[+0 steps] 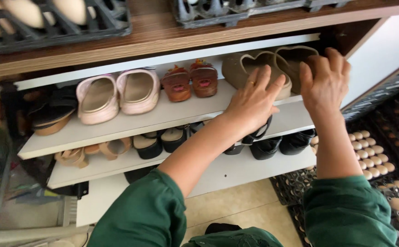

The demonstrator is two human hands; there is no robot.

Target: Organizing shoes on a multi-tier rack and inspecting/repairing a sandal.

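Note:
A pair of taupe slip-on shoes (243, 68) sits at the right end of the top white shelf (131, 121) of a shoe cabinet. My left hand (253, 103) rests on the nearer shoe of the pair, fingers spread over its side. My right hand (325, 82) touches the farther shoe (291, 57) at its right edge, fingers curled on it. Both arms wear green sleeves.
On the same shelf stand pink clogs (117, 93), small orange-red sandals (190, 82) and dark sandals (48, 112). The lower shelf (227, 169) holds black and tan shoes. Egg trays (382, 164) lie on the floor at right; dark trays (53, 23) sit on the wooden top.

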